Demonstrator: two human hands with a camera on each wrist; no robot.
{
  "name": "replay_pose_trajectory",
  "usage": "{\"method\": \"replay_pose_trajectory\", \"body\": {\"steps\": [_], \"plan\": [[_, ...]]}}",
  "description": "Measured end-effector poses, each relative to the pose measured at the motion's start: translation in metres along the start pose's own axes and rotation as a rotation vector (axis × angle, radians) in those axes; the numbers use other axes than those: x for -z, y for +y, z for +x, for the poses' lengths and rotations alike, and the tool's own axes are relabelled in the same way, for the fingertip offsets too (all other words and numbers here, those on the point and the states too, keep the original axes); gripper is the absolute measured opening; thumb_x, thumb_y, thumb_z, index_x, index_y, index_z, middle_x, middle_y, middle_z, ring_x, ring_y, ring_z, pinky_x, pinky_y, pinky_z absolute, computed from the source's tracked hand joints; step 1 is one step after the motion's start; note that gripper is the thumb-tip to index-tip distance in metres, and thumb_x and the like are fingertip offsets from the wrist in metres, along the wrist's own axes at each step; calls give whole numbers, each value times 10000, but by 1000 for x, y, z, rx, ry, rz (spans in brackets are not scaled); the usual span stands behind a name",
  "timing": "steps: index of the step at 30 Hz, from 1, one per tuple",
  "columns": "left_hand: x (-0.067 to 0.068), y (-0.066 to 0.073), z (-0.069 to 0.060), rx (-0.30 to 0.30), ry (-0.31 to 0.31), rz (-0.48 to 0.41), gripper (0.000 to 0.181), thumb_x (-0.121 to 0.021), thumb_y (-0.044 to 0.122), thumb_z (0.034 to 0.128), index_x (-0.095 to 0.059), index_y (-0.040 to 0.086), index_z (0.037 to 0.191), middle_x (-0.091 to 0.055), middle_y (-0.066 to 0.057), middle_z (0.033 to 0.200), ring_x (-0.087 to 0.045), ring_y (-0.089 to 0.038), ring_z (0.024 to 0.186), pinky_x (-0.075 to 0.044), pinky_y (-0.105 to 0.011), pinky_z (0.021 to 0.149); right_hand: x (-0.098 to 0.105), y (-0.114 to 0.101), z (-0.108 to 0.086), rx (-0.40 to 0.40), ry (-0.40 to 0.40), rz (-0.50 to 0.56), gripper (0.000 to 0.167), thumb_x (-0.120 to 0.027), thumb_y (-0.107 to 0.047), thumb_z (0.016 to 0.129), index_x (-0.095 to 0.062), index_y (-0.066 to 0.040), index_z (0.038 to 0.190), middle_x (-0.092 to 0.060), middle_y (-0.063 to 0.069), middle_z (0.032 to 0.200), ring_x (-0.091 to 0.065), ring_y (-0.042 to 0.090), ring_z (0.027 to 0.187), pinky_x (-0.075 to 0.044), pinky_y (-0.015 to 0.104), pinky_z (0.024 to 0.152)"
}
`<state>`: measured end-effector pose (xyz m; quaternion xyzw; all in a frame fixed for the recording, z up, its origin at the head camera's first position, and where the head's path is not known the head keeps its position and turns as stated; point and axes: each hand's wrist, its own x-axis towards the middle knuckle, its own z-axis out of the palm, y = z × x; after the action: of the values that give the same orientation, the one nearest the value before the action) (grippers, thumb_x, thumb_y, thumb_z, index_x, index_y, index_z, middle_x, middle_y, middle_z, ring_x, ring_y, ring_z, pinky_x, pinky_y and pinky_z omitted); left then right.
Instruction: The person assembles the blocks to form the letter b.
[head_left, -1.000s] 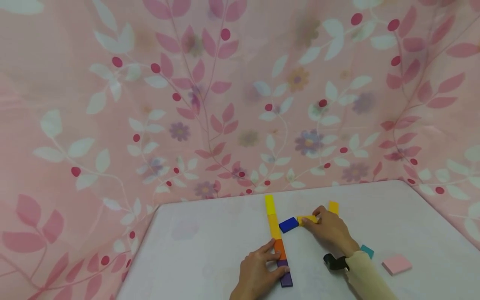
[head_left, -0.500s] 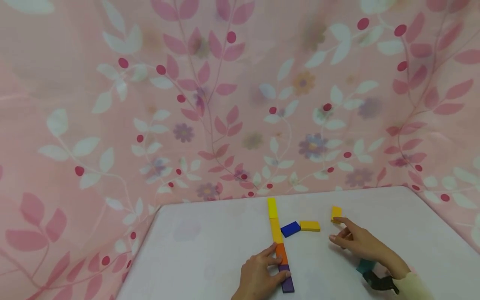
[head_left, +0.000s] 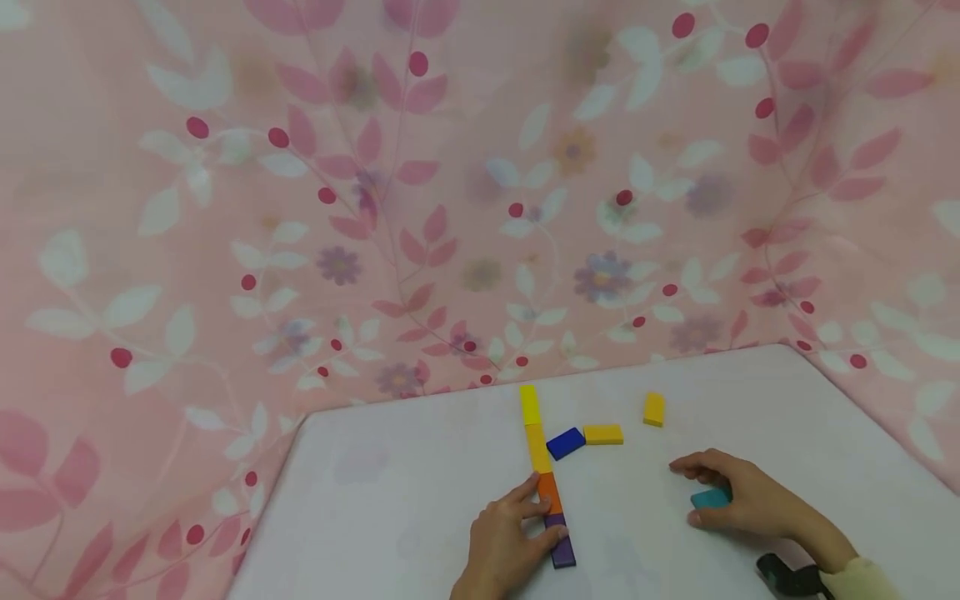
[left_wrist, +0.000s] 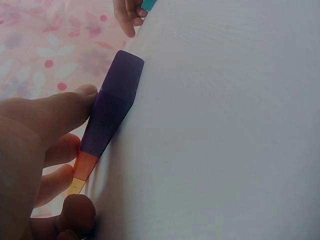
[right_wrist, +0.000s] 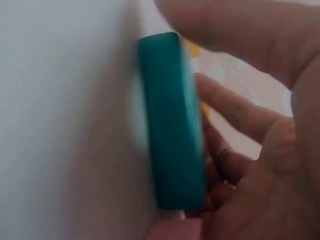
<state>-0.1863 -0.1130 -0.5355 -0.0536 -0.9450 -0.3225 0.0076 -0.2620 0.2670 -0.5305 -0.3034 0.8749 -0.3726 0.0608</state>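
In the head view, my left hand (head_left: 501, 537) rests along a straight row of flat blocks. Its thumb touches the purple block (head_left: 562, 553) and its fingers the orange block (head_left: 550, 492); farther up the row come an amber block (head_left: 537, 450) and a bright yellow one (head_left: 530, 406). Over at the right, my right hand (head_left: 757, 497) spans a teal block (head_left: 709, 499), thumb on the near side, fingers on the far side. The right wrist view has the teal block (right_wrist: 172, 122) between thumb and fingers, with no clear grip on it.
A blue block (head_left: 566, 443) slants off the row and meets a yellow block (head_left: 603, 434). Another yellow block (head_left: 654, 409) stands apart farther right. The corner of a pink block (right_wrist: 177, 230) shows low in the right wrist view. The white tabletop (head_left: 390, 500) ends at a floral cloth (head_left: 450, 250).
My right hand has let go of the yellow block beside the blue one, then moved right and nearer to the teal block. My left hand stays on the row.
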Motion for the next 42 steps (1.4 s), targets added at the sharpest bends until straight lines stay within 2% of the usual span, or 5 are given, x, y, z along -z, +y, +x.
{"method": "replay_pose_trajectory", "body": {"steps": [6, 10, 20, 25, 42], "plan": [[-3, 0, 2, 16, 9, 0, 479, -870, 572, 822, -830, 248, 1173, -662, 61, 1483, -680, -323, 1302, -565, -655, 966, 1, 3, 2, 21, 41, 6, 398, -857, -274, 910, -700, -147, 1253, -734, 7, 1188, -622, 15, 1000, -544, 199, 842], [-3, -2, 2, 20, -4, -7, 480, -863, 583, 825, -832, 248, 1167, -653, 62, 1494, -669, -323, 1321, -552, -663, 995, -4, 1, 2, -34, 73, 2, 311, -836, -327, 928, -724, -175, 1175, -729, -51, 1120, -604, -12, 918, -542, 201, 791], [2, -4, 2, -11, 16, 16, 476, -868, 563, 828, -835, 229, 1165, -663, 40, 1485, -677, -318, 1313, -565, -639, 994, -1, 0, 2, -22, -4, 88, 395, -861, -249, 900, -699, -147, 1245, -710, 33, 1193, -607, 34, 949, -529, 201, 826], [0, -3, 2, -11, 12, -1, 477, -868, 570, 824, -838, 229, 1157, -668, 31, 1480, -679, -327, 1304, -569, -639, 982, 2, 5, 1, -25, -15, 70, 370, -856, -239, 903, -709, -147, 1229, -727, 30, 1191, -602, 12, 940, -535, 197, 820], [-2, -4, 0, -40, 36, 15, 481, -856, 562, 845, -829, 217, 1179, -667, 44, 1479, -676, -323, 1311, -585, -615, 957, -2, 1, 1, -73, 73, 46, 361, -869, -318, 894, -730, -157, 1185, -736, -18, 1142, -621, 17, 922, -552, 207, 806]]}}
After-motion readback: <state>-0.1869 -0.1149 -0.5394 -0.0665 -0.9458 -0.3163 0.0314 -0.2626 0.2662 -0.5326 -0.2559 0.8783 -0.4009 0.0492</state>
